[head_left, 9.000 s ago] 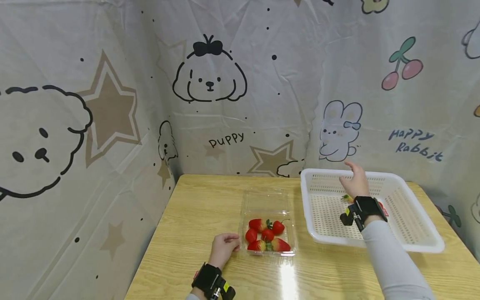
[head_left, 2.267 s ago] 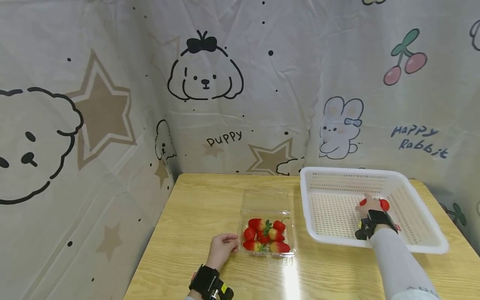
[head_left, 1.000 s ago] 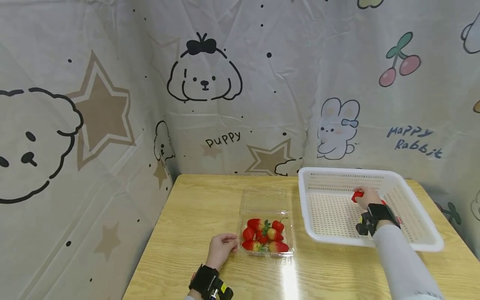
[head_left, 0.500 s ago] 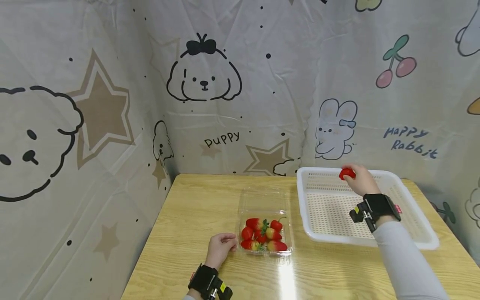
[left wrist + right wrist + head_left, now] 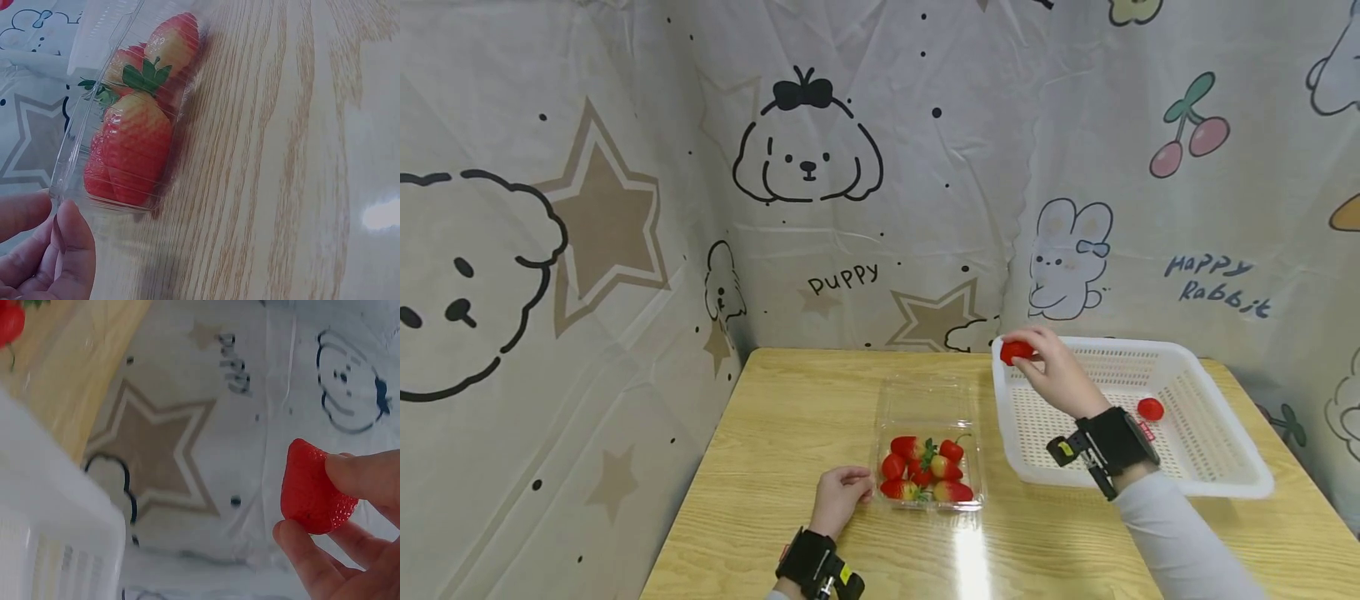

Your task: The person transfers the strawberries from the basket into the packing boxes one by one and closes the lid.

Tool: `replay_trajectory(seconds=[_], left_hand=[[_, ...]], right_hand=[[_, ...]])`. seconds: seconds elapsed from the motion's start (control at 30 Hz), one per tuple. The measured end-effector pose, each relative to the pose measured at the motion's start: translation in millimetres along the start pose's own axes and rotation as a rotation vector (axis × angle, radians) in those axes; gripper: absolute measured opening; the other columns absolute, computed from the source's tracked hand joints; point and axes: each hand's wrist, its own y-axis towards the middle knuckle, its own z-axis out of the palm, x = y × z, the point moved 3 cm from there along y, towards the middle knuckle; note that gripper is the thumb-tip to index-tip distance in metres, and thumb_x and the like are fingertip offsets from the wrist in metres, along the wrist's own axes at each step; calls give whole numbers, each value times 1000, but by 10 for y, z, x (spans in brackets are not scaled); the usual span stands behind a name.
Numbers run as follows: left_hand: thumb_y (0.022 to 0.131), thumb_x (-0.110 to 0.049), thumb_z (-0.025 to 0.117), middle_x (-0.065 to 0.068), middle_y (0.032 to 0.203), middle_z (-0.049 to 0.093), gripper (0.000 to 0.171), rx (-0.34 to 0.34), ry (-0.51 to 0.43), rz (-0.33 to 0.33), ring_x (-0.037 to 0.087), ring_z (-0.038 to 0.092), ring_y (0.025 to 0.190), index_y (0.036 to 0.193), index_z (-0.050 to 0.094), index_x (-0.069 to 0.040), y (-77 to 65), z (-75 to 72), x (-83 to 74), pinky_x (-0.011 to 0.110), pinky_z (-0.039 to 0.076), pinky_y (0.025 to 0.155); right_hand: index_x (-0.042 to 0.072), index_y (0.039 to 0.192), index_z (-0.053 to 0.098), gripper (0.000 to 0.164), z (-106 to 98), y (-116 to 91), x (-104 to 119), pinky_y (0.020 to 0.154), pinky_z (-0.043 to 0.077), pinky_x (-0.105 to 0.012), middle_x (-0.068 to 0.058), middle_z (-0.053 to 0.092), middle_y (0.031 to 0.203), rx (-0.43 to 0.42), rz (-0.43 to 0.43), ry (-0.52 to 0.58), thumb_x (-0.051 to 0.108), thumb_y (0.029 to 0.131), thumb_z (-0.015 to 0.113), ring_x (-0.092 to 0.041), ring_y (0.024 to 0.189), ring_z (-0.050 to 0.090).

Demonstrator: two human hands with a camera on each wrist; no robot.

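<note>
My right hand (image 5: 1060, 379) pinches a red strawberry (image 5: 1015, 352) between thumb and fingers, above the back left corner of the white basket (image 5: 1243, 488). In the right wrist view the thumb lies on one side of that strawberry (image 5: 309, 487) and fingertips on the other. My left hand (image 5: 841, 502) sits at the left side of a clear plastic box (image 5: 928, 402), whose lid is folded back. The left wrist view shows its thumb and a finger pinching the box's rim (image 5: 57, 187). Several red and yellowish strawberries (image 5: 949, 492) with green leaves lie in the box.
One more strawberry (image 5: 1150, 409) lies at the right inside the perforated basket. Box and basket stand side by side on a wooden table (image 5: 805, 400), with a gap between them. A printed cloth (image 5: 865, 225) hangs behind and at the left.
My right hand has picked up a strawberry from the basket, raised it and carried it left, uncovering another. Since the oldest frame the box has gained a strawberry. My left hand has stayed put.
</note>
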Motion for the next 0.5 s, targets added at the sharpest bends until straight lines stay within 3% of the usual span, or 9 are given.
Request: replay_trajectory(seconds=[0.23, 0.5], left_hand=[[81, 3, 62, 12, 76, 64, 21, -2, -8, 8, 14, 61, 65, 97, 60, 17, 3, -6, 7, 26, 56, 59], [82, 1, 62, 13, 78, 64, 22, 3, -13, -3, 14, 61, 65, 97, 60, 16, -8, -6, 0, 24, 55, 58]], right_hand=[[3, 113, 58, 34, 432, -140, 307, 80, 53, -37, -16, 51, 117, 75, -87, 74, -7, 81, 63, -28, 101, 55], [6, 112, 58, 33, 1024, -335, 417, 86, 50, -38, -12, 51, 115, 199, -133, 105, -5, 81, 63, -27, 107, 52]])
